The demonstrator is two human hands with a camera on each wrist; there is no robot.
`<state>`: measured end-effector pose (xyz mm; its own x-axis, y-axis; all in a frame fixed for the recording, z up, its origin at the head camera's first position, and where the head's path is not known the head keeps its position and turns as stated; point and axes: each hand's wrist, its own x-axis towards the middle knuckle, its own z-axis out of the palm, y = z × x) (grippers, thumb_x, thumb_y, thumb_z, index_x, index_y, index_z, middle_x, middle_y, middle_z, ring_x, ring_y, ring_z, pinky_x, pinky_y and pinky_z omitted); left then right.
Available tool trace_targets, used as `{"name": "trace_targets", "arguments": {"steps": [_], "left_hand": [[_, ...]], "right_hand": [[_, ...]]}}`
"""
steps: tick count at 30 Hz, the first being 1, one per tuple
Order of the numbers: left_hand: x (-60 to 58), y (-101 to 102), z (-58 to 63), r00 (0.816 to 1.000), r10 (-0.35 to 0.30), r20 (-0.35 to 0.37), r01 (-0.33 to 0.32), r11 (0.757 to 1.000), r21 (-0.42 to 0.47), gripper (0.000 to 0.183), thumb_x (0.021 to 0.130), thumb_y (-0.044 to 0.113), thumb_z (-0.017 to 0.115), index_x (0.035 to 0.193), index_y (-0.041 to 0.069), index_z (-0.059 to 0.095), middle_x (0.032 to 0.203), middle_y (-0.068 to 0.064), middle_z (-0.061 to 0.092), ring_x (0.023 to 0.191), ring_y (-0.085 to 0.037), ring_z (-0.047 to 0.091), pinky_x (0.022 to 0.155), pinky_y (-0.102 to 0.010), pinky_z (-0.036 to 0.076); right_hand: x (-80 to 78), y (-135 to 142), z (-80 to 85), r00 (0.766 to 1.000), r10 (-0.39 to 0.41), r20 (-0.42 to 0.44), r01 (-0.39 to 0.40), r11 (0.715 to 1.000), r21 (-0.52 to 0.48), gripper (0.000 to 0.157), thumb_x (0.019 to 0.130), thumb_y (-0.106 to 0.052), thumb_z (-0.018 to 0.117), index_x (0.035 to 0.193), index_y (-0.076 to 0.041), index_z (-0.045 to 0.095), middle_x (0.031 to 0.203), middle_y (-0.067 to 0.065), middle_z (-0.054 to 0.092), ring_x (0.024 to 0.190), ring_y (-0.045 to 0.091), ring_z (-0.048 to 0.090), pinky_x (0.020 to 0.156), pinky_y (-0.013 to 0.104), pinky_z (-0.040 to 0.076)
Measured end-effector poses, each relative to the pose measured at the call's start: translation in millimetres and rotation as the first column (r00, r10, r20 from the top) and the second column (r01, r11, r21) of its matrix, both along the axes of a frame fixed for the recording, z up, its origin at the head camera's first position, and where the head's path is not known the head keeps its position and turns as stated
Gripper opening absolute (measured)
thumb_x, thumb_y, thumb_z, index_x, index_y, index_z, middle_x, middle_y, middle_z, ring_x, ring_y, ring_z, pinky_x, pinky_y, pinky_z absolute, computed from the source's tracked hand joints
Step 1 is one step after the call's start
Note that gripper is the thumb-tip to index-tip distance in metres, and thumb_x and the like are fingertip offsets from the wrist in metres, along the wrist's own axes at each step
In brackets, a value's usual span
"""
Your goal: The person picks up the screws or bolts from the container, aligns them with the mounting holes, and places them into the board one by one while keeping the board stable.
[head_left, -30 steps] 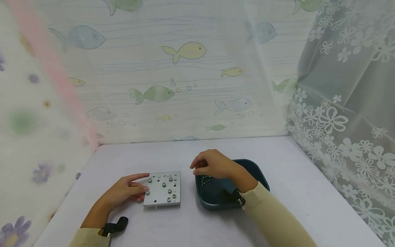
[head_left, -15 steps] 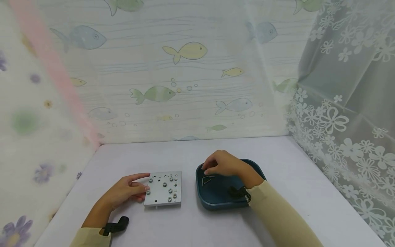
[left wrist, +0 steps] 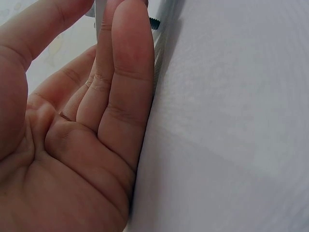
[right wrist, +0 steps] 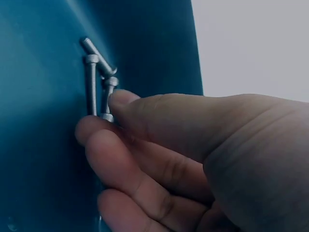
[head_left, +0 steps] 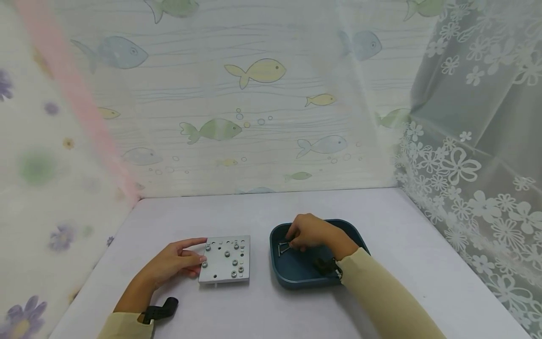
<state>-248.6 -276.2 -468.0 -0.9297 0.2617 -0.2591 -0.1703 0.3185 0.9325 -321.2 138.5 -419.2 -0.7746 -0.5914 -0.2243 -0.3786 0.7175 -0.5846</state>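
My left hand [head_left: 169, 262] grips a silver metal plate [head_left: 218, 264] by its left edge, thumb on top and fingers at the side and below. Several socket head screws [head_left: 227, 254] stand in the plate's holes. In the left wrist view a threaded screw end [left wrist: 155, 23] pokes out beyond the fingers. My right hand [head_left: 315, 231] reaches into a dark blue tray [head_left: 292, 283], at its left side. In the right wrist view, long socket head screws [right wrist: 91, 84] lie by my thumb and curled fingers. The thumb tip covers part of one; whether it is pinched is unclear.
The plate and tray sit side by side on a white tabletop [head_left: 237, 315], a gap between them. A fish-patterned curtain [head_left: 262, 155] hangs behind. A flowered sheet [head_left: 55, 197] and a lace curtain [head_left: 470, 188] flank the table.
My right hand has moved from above the tray's left rim to the right, then down to the screws inside. My left hand and the plate stay in place.
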Motion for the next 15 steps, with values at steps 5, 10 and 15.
{"name": "trace_targets", "arguments": {"steps": [5,10,15], "left_hand": [[0.5,0.1,0.7,1.000,0.000,0.000,0.000,1.000,-0.006,0.083,0.090,0.026,0.082,0.159,0.009,0.039,0.101,-0.013,0.077,0.079,-0.023,0.072,0.072,-0.035,0.064],[0.8,-0.7,1.5,1.000,-0.005,0.002,0.005,1.000,0.006,0.082,0.090,0.025,0.082,0.159,0.009,0.039,0.100,-0.013,0.077,0.078,-0.022,0.072,0.072,-0.035,0.064],[1.7,-0.2,2.8,1.000,-0.008,0.008,0.007,1.000,0.017,0.083,0.090,0.024,0.082,0.159,0.008,0.039,0.099,-0.013,0.077,0.077,-0.022,0.072,0.071,-0.034,0.064]], "right_hand": [[-1.5,-1.6,-3.6,1.000,-0.011,-0.007,0.011,1.000,0.015,0.019,0.093,-0.008,0.076,0.112,-0.006,0.080,0.079,-0.003,0.076,0.065,0.013,0.071,0.069,0.031,0.061],[-2.3,-3.0,-4.6,1.000,-0.012,-0.016,0.012,1.000,0.025,0.015,0.092,-0.007,0.076,0.107,-0.007,0.081,0.078,-0.003,0.076,0.065,0.013,0.071,0.067,0.031,0.061],[-0.4,-4.3,-4.8,0.999,-0.002,-0.040,0.003,1.000,0.030,0.013,0.091,-0.006,0.077,0.103,-0.008,0.082,0.078,-0.002,0.076,0.064,0.012,0.069,0.066,0.031,0.060]]}}
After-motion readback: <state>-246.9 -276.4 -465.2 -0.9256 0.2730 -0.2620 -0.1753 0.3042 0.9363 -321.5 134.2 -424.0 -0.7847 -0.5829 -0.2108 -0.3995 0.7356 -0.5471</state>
